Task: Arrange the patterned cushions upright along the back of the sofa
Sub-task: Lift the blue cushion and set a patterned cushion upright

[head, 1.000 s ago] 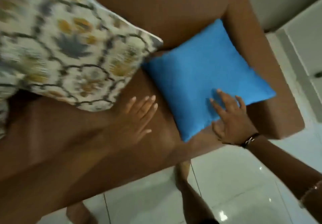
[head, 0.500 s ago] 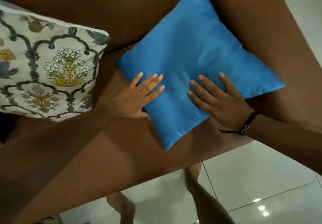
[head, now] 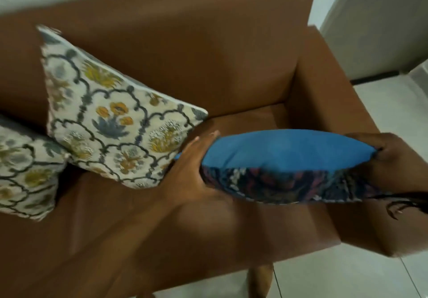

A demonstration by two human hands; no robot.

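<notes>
I hold a cushion (head: 284,154) above the right end of the brown sofa's seat (head: 245,121). Its top side is plain blue and its underside has a dark floral pattern. My left hand (head: 192,170) grips its left edge and my right hand (head: 391,156) grips its right corner. A cream floral cushion (head: 111,121) leans tilted against the sofa back, just left of my left hand. A second cream floral cushion (head: 25,170) lies at the far left, partly cut off by the frame.
The sofa's right armrest (head: 324,103) stands close behind my right hand. Pale tiled floor (head: 389,117) lies to the right and in front of the sofa. A white wall (head: 379,19) rises at the back right.
Both hands went from lying flat on the blue cushion to gripping its edges, and the cushion has come up off the seat, showing its dark patterned underside. The view has pulled back.
</notes>
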